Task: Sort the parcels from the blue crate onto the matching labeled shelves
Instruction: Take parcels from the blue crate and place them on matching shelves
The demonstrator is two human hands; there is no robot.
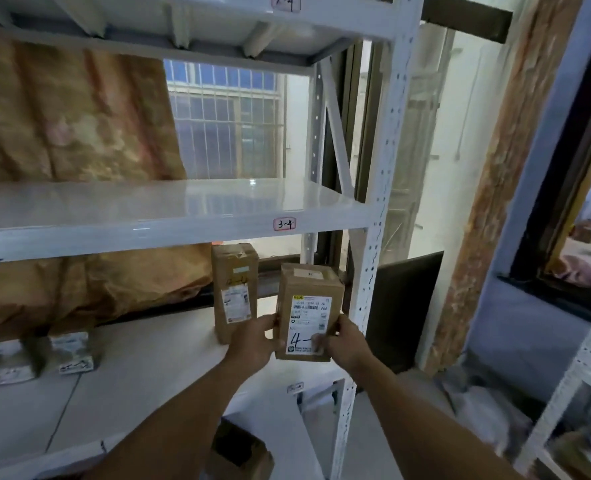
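I hold a brown cardboard parcel (308, 306) upright over the right end of a white shelf (141, 362). Its white label has "4-" handwritten on it. My left hand (252, 341) grips the parcel's left edge, and my right hand (342, 341) grips its right edge with the thumb on the label. A second brown parcel (233, 289) stands upright on the same shelf just left of and behind it. The shelf above (169, 209) carries a tag reading "3-4" (284, 223). The blue crate is out of sight.
Two small grey packets (41, 355) lie at the shelf's left. A white perforated upright (373, 258) closes the rack on the right. A small tag (294, 387) sits on the shelf's front edge. A brown box (242, 452) sits lower down. Another rack (578, 382) stands far right.
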